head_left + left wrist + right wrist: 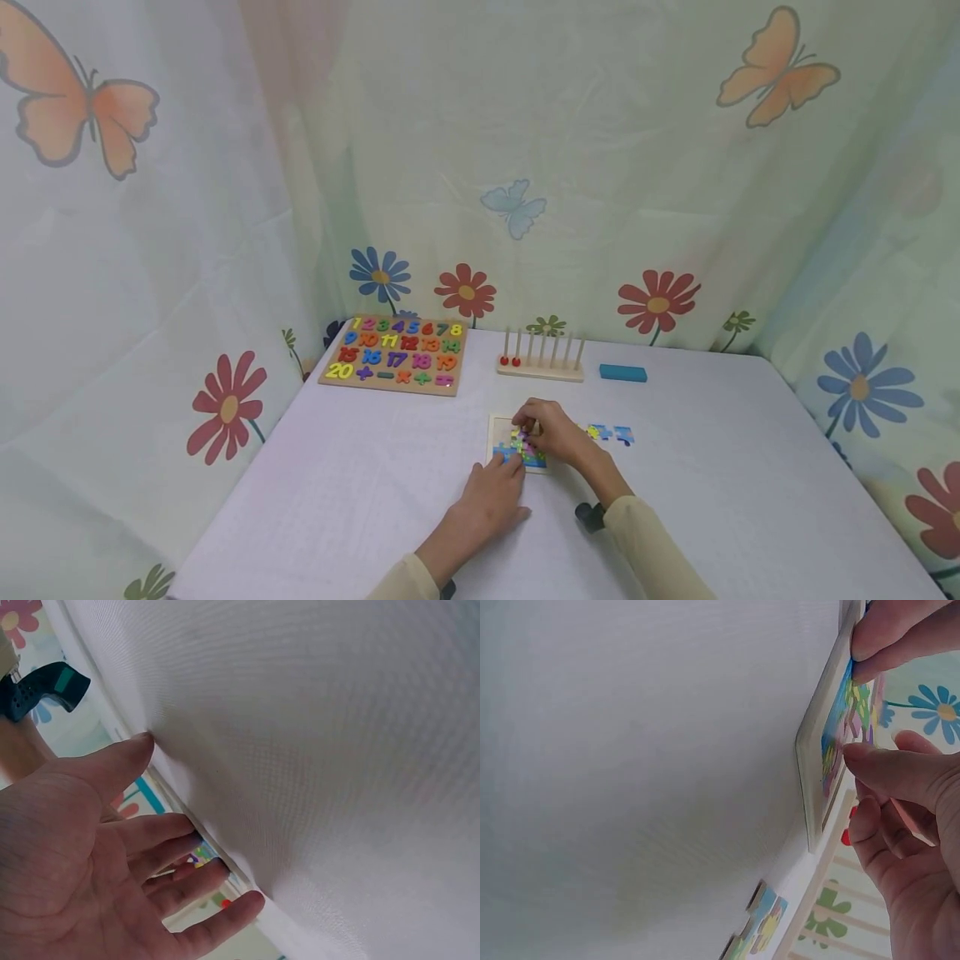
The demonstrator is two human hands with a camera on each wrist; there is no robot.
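A small jigsaw puzzle in a light wooden tray (491,433) lies on the table, partly filled with blue, green, yellow and pink pieces. My left hand (492,493) rests at its near edge, fingers fairly straight, fingertips on the lower pieces; the left wrist view shows this hand's palm (67,862) and spread fingers. Over the right part of the tray, my right hand (551,429) curls its thumb and fingers and pinches a puzzle piece, mostly hidden by the fingers. The right wrist view has that hand (915,817) with the thumb tip close to the puzzle's surface.
Loose puzzle pieces (622,434) lie right of the tray. Farther back stand a number board (397,357), a wooden peg counter (540,371) with red beads, and a teal block (622,372). Patterned curtains (450,125) close in the table's back and sides.
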